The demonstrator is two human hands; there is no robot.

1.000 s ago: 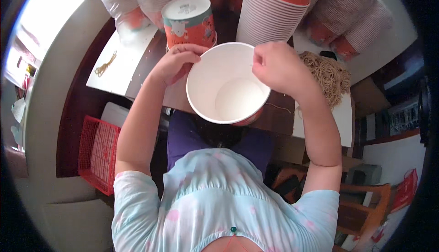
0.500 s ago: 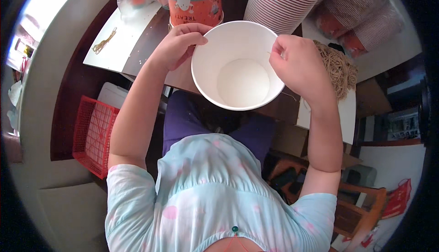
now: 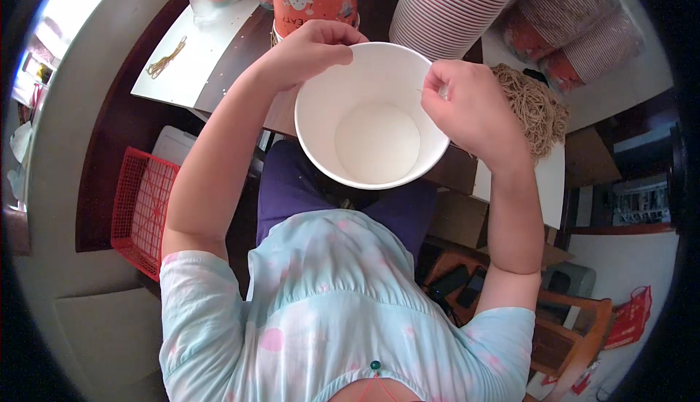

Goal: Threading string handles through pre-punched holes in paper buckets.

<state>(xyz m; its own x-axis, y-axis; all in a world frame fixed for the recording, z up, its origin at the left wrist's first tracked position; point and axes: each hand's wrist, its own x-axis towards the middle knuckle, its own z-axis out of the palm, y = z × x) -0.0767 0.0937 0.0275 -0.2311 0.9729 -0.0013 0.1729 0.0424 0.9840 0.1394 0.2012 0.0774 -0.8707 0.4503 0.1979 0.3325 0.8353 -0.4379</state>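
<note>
A large round paper bucket (image 3: 375, 143), white inside, is tilted with its open mouth toward me above the table's near edge. At its upper left rim is my left hand (image 3: 310, 53), closed, with the thumb on the rim and the fingers reaching over the far side. My right hand (image 3: 470, 107) is pinched closed at the upper right rim. A short, thin pale strand shows at its fingertips, seemingly string; most of it is hidden. Behind the bucket stands an upside-down orange and green printed bucket (image 3: 317, 5).
A tall stack of nested buckets (image 3: 445, 12) rises at the back, beside bagged stacks (image 3: 576, 16). A heap of tan string (image 3: 536, 114) lies at the right, a small string bundle (image 3: 166, 58) at the left. A red plastic basket (image 3: 142, 209) sits low at left.
The bucket has come slightly lower and to the left. My left hand has shifted right along the rim; my right hand has moved slightly left, still pinched.
</note>
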